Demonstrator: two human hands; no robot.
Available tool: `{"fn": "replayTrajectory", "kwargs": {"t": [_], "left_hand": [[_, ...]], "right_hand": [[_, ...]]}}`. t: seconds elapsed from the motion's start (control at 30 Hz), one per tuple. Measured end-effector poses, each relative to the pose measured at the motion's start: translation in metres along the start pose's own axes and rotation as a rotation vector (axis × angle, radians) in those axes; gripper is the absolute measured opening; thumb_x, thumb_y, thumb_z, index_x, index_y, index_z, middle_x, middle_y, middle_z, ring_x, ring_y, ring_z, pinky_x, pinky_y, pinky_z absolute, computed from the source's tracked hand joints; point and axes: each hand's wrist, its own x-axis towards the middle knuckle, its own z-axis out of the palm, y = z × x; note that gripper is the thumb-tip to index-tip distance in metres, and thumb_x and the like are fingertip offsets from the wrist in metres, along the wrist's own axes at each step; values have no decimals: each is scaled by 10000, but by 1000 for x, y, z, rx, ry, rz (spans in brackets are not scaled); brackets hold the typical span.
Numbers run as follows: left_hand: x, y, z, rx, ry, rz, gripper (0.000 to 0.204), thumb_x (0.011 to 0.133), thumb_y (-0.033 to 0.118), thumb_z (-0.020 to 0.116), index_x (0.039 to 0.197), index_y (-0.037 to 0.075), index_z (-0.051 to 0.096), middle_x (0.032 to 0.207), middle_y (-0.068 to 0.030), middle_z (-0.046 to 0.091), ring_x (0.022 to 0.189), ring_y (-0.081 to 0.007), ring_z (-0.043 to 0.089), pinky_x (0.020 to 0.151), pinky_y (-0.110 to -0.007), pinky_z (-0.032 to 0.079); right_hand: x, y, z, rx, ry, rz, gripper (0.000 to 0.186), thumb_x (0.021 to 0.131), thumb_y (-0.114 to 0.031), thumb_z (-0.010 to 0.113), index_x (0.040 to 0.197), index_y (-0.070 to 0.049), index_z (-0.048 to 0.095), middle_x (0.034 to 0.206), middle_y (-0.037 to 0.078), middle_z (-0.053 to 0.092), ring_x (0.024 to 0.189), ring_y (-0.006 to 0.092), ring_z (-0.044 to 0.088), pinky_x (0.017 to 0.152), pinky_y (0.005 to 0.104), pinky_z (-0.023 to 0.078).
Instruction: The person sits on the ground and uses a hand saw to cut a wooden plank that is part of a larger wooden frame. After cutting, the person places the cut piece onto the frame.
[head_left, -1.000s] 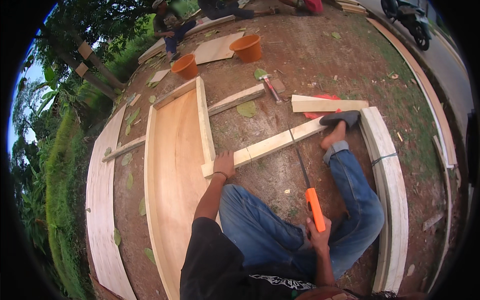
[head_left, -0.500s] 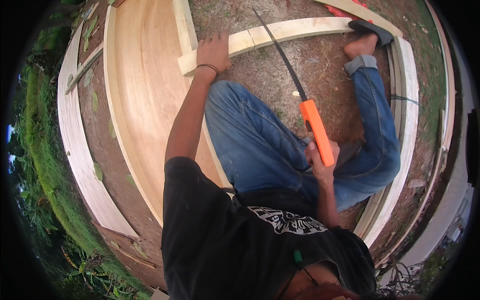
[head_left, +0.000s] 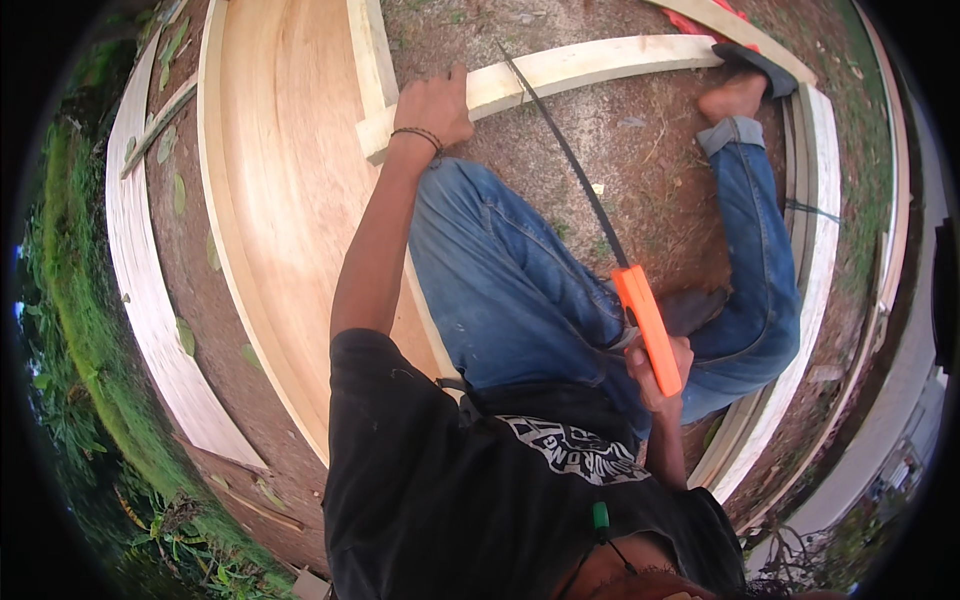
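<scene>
A pale wooden beam [head_left: 620,62] lies crosswise in front of me, its left end on the edge of a plywood-faced wooden frame [head_left: 285,190]. My left hand [head_left: 432,112] is closed over the beam near that end, pressing it down. In my right hand [head_left: 660,368] is a handsaw [head_left: 648,325] with an orange handle and a dark toothed blade. The blade slants away to the upper left, and its far part crosses the beam at a thin cut line just right of my left hand.
My bent leg is beside the frame; my sandalled foot [head_left: 745,85] is at the beam's far right end. Tied pale boards [head_left: 818,200] lie along the right. A whitish plank [head_left: 150,270] rests on the soil at left, with grass [head_left: 75,330] beyond it.
My right hand has drawn the saw back toward my body, down and slightly right, so less blade extends past the beam. The left hand stays on the beam.
</scene>
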Motion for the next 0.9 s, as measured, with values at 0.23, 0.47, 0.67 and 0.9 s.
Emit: {"fn": "replayTrajectory", "kwargs": {"t": [0.23, 0.47, 0.67, 0.9], "left_hand": [[-10, 4, 0, -25, 104, 49, 429, 705, 134, 699, 1096, 31, 554, 1067, -188, 697, 982, -379, 688, 855, -475, 540], [-16, 7, 9, -14, 46, 20, 577, 671, 187, 738, 1179, 28, 515, 1149, -197, 646, 988, -400, 684, 843, -491, 558], [-15, 9, 10, 11, 43, 21, 552, 675, 188, 738, 1152, 34, 506, 1130, -197, 653, 967, -407, 687, 840, -495, 555], [-22, 12, 5, -18, 8, -14, 565, 675, 190, 741, 1162, 47, 492, 1079, -201, 669, 961, -413, 687, 839, -500, 545]], "right_hand": [[-10, -20, -20, -183, -61, -31, 124, 766, -137, 692, 778, -40, 617, 595, 84, 518, 451, 271, 475, 508, 354, 361], [-8, -31, -27, -206, -36, -34, 129, 761, -130, 695, 757, -36, 607, 587, 88, 503, 454, 271, 477, 522, 355, 360], [34, -17, -18, -19, -65, 58, 161, 776, -88, 693, 708, -30, 559, 561, 89, 474, 485, 277, 468, 520, 367, 347], [13, -20, -18, -29, -39, -19, 125, 785, -65, 664, 710, -25, 572, 551, 87, 487, 430, 244, 490, 483, 349, 366]]}}
